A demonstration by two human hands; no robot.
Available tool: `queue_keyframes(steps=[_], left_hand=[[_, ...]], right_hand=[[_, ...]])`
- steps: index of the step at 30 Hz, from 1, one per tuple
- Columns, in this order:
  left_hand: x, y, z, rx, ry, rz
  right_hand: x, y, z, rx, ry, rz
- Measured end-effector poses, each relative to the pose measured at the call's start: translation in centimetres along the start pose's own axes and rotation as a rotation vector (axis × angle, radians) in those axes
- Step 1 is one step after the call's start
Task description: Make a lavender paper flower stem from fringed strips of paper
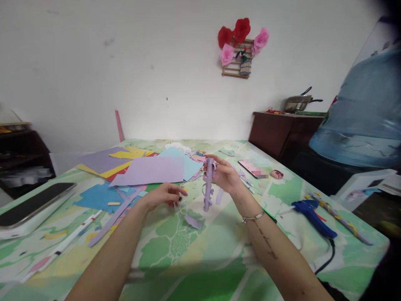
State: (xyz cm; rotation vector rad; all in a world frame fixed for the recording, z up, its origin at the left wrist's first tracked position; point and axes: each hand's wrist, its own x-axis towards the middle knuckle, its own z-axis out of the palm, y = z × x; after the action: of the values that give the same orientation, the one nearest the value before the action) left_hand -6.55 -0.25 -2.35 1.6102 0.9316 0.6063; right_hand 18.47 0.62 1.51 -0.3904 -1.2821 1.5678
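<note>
My right hand (pixel 227 177) holds a tube of rolled lilac paper (pixel 209 184) upright above the table, gripping its upper part. Small curled lilac strips stick out from the tube's sides. To its left, my left hand (pixel 164 195) hovers low over the tabletop, fingers loosely bent and apart. A small red thing (pixel 173 203) lies partly hidden beneath that hand, beside a thin white curl (pixel 183 205); I cannot make out what either one is. A torn lilac scrap (pixel 193 221) rests on the table just in front of the tube.
Coloured paper sheets (pixel 150 171) and blue scraps (pixel 95 197) cover the left and back. A phone (pixel 37 202) lies far left, another phone (pixel 253 169) at back right. On the right are a blue glue gun (pixel 315 217) with its cord and a yellow-and-grey wrapped stick (pixel 340 218).
</note>
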Motion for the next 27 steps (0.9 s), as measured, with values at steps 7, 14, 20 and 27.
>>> queue_keyframes(steps=[7,14,20,27], left_hand=[[0.4,-0.5,-2.1,-0.374,0.601,0.122],[0.3,-0.1,-2.0,-0.549,0.613,0.248],[0.5,-0.1,-1.8,-0.548,0.602,0.316],[0.4,-0.1,-1.6,-0.503,0.607,0.323]], right_hand=[[0.2,0.4,-0.6,0.001,0.009,0.002],[0.2,0.9,-0.1,0.05,-0.025,0.006],[0.3,1.1,0.4,0.04,0.029,0.012],[0.6,1.7,0.6,-0.002,0.099,0.016]])
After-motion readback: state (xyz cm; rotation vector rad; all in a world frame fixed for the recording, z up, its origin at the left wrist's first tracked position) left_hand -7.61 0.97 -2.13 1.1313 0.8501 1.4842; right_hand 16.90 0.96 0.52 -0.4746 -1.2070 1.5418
